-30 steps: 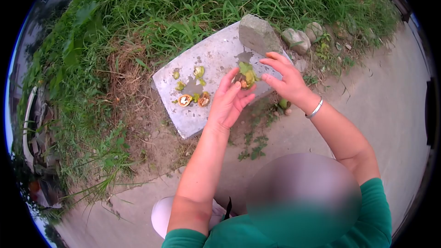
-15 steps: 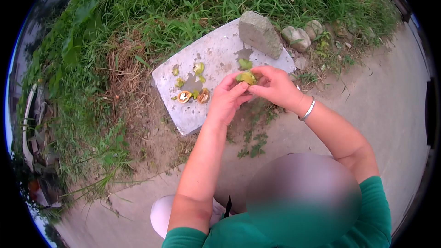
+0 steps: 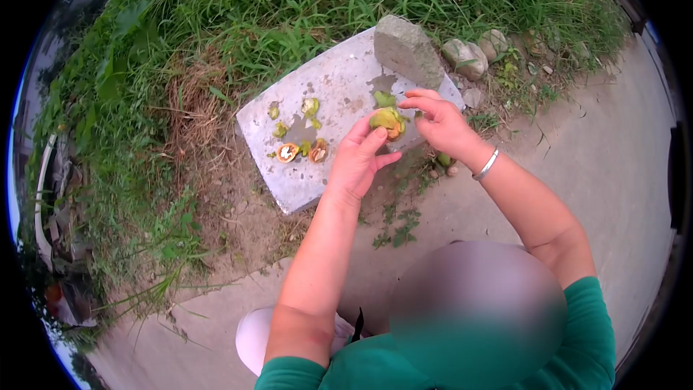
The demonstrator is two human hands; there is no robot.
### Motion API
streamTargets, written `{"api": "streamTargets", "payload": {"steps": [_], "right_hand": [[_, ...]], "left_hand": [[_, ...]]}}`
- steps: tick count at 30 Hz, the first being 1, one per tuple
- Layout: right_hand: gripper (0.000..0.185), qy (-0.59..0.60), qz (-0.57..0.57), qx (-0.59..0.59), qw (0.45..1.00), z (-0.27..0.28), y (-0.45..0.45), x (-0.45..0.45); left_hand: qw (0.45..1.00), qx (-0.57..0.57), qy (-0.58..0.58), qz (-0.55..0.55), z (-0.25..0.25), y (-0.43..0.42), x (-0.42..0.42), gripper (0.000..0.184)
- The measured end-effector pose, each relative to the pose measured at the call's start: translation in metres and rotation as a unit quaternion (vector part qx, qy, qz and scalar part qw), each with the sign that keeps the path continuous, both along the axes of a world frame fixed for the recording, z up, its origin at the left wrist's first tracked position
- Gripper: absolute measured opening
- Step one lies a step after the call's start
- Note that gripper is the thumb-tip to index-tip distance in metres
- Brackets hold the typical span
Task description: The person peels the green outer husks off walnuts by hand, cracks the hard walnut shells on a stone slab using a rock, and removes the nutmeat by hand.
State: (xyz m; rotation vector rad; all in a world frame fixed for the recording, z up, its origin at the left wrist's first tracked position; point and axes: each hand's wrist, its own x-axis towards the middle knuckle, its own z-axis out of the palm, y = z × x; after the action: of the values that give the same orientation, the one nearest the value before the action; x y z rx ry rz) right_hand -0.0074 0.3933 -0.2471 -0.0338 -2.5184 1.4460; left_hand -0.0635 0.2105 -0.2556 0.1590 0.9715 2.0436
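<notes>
My left hand [image 3: 355, 155] holds a walnut [image 3: 390, 124] between thumb and fingers, above the near right part of a pale stone slab [image 3: 267, 126]. Green husk covers much of the nut, and a brownish patch of shell shows on its lower side. Just to the right, my right hand [image 3: 446, 128] is apart from the walnut, pinching a small dark green bit of husk [image 3: 419, 114], its index finger stretched out. On the slab lie an opened walnut half [image 3: 287, 152] with pale kernel, another broken walnut piece [image 3: 318, 150] and several green husk scraps [image 3: 310, 107].
A large grey stone [image 3: 408, 50] stands on the slab's far right corner, with rounded rocks [image 3: 465, 59] beyond it. Another green husk piece [image 3: 385, 99] lies behind the walnut. Tall grass [image 3: 289, 7] borders the slab; concrete paving [image 3: 577, 152] stretches to the right.
My right hand has pulled away from the walnut to the right with a bit of husk. More brown shell shows on the nut, which stays in my left hand.
</notes>
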Motion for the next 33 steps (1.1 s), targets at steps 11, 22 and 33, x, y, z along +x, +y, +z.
{"api": "streamTargets", "payload": {"steps": [11, 22, 33], "right_hand": [[0.034, -0.123, 0.009, -0.239, 0.963, 0.011, -0.019, 0.004], [0.025, -0.18, -0.027, -0.31, 0.933, 0.015, -0.02, 0.001], [0.026, -0.224, -0.008, -0.301, 0.927, 0.056, -0.001, -0.016]], "left_hand": [[0.96, -0.113, 0.253, 0.037, -0.001, 0.01, 0.001, 0.051], [0.993, -0.062, 0.093, 0.028, -0.004, 0.004, -0.002, 0.043], [0.989, 0.114, -0.02, 0.093, -0.008, -0.016, -0.022, 0.039]]}}
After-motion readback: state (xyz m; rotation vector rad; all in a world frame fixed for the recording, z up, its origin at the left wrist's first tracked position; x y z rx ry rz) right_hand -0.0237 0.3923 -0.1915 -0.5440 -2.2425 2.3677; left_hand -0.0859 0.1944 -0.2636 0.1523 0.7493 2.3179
